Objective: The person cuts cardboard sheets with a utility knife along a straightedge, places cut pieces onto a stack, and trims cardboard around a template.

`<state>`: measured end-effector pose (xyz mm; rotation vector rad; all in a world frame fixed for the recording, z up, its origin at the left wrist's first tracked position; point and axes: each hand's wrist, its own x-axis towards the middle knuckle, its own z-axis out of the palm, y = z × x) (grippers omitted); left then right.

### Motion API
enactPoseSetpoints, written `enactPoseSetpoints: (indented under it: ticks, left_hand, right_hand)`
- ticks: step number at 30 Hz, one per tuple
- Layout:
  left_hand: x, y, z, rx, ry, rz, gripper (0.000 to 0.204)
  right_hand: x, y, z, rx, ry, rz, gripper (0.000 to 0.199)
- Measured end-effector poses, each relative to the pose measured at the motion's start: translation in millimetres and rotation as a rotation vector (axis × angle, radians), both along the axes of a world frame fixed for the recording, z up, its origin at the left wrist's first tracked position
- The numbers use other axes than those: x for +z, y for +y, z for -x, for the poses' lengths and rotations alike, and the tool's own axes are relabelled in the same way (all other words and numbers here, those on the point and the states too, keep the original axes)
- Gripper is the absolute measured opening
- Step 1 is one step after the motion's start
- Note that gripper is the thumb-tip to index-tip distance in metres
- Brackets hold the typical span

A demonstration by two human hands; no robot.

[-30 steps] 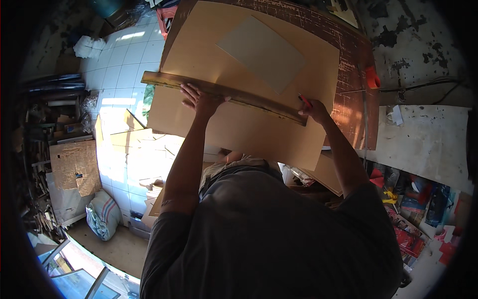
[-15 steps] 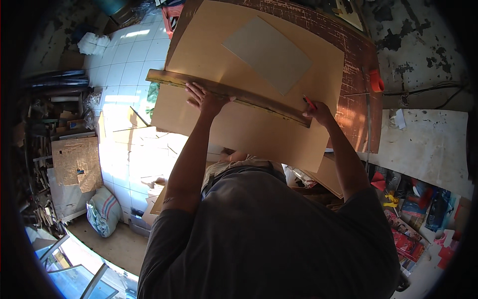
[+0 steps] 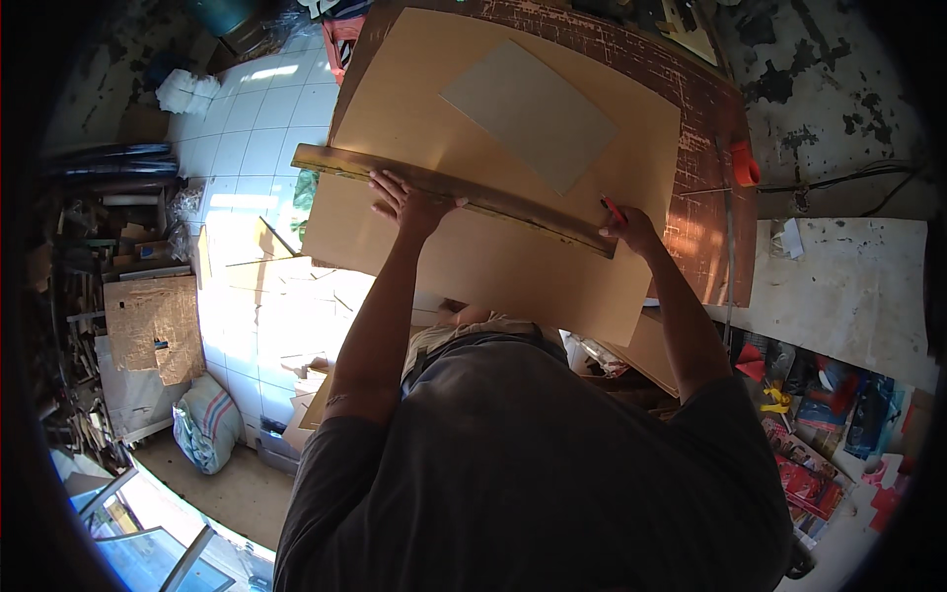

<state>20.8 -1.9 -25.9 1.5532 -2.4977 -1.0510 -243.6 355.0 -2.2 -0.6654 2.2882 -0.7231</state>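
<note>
Wooden straightedge [image 3: 454,192] lies slantwise across the tan cardboard sheet [image 3: 493,148] on the bench [image 3: 705,128], left hand [image 3: 409,202] pressing it with spread fingers, right hand [image 3: 631,229] pinching a red pen [image 3: 614,209] at its far end.

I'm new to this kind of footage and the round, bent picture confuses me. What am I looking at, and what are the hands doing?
A wide fisheye camera worn on a person's head looks down, so straight edges bend. The two forearms are the person's own. The left hand presses flat on a long wooden straightedge laid across a large tan cardboard sheet on a brown worktable. The right hand holds a red pen or cutter at the straightedge's far end; which of the two is unclear. A smaller grey sheet lies on the cardboard.
</note>
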Motion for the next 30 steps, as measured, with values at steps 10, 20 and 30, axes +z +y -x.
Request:
enactPoseSetpoints:
  ticks: [10,20,30]
  left_hand:
    - [-3.1,0.3,0.7,-0.001,0.029,0.008,0.167]
    - [-0.6,0.5,-1.5,-0.006,0.002,0.007,0.167]
    - [-2.7,-0.8,-2.0,-0.002,-0.028,0.006,0.166]
  right_hand:
    - [-10.2,6.1,5.1,0.023,-0.014,0.048,0.034]
    - [-8.4,4.9,3.5,0.01,0.019,0.0,0.034]
    - [-12.0,4.7,1.2,-0.022,0.022,0.031,0.033]
